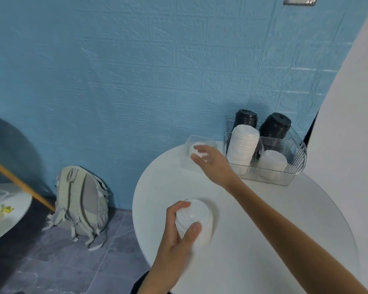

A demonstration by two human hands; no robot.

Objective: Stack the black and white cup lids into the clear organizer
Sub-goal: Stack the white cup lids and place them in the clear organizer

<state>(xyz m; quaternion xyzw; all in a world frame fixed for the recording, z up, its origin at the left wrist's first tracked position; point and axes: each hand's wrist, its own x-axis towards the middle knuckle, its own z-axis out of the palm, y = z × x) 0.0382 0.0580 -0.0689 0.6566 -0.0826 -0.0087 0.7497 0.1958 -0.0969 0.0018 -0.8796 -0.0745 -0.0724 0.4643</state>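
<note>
The left hand (176,228) grips a short stack of white lids (194,221) near the table's (263,230) left edge. The right hand (210,162), fingers spread loosely, reaches for a lid in the small clear tray (191,145) at the back edge. Best to pinch it by the rim, then nest it squarely before moving to the clear organizer (293,166) at the back right.

no readable text, no labels, no brands, no numbers anywhere
</note>
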